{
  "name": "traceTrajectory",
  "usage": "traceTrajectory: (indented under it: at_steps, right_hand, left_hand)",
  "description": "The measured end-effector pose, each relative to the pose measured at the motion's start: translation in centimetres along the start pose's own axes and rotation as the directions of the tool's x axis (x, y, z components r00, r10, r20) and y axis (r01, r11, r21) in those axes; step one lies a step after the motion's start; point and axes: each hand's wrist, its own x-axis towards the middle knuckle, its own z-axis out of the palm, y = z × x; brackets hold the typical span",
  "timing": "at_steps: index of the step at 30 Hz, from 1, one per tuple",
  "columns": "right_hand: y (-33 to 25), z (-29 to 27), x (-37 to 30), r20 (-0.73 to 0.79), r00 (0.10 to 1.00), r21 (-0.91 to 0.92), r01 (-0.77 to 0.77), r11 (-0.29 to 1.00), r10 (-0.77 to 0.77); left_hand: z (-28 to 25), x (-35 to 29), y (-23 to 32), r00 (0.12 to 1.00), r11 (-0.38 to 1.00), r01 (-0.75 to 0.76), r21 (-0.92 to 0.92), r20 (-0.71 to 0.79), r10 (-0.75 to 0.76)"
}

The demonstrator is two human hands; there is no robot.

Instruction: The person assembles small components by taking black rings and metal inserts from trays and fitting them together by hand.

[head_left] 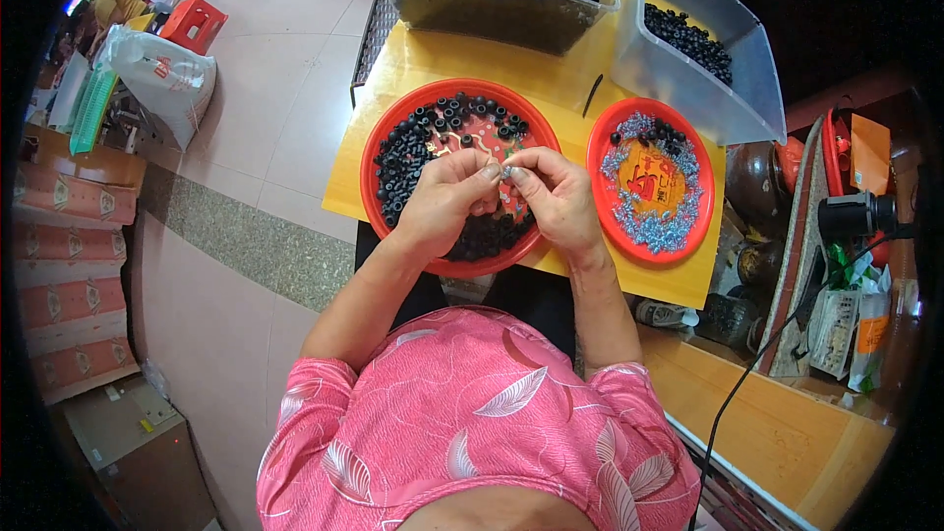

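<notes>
My left hand [450,199] and my right hand [559,202] meet over a round red tray [371,157], thumbs and forefingers pinched close together. A tiny pale, shiny piece [506,173] shows between the fingertips; its kind is too small to make out. Small black ring-shaped parts [401,165] lie round the inside of this tray, with more black parts under my hands. To the right, a second red tray [596,192] holds many small bluish, see-through pieces [657,233] and a few black parts [669,136] near its far side.
Both trays rest on a yellow board [556,93]. Behind them stand a clear bin [462,10] heaped with black parts and another clear bin [747,103] partly filled. A black cable [757,359] runs down at right. A white sack [177,88] and red stool [194,26] stand far left.
</notes>
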Motion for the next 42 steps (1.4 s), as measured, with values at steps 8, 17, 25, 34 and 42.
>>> traceTrajectory:
  at_steps: [8, 17, 25, 34, 42]
  right_hand:
    - [-0.6, 0.0, -0.2, -0.055, 0.995, 0.085, -0.074, 0.994, 0.079]
    - [-0.8, 0.3, -0.3, 0.035, 0.996, 0.081, -0.081, 0.993, 0.078]
    - [-0.8, 2.6, -0.9, -0.152, 0.987, 0.086, 0.071, 0.994, -0.058]
    - [-0.6, 1.7, -0.8, -0.004, 0.989, 0.216, -0.142, 0.966, 0.147]
    - [-0.5, 0.9, -0.8, 0.024, 0.99, 0.175, -0.143, 0.974, 0.141]
  left_hand:
    - [0.2, -0.6, 0.4, 0.841, 0.544, -0.447, 0.71, 0.128, 0.525]
    - [0.2, -0.3, 0.6, 0.673, 0.286, -0.643, 0.711, 0.344, 0.655]
    - [1.3, -1.2, -0.4, 0.904, 0.827, -0.352, 0.438, -0.068, 0.422]
    - [-0.4, -0.9, -1.6, 0.798, 0.638, -0.517, 0.571, 0.052, 0.6]
    - [-0.1, -0.6, 0.2, 0.803, 0.514, -0.52, 0.682, 0.184, 0.567]
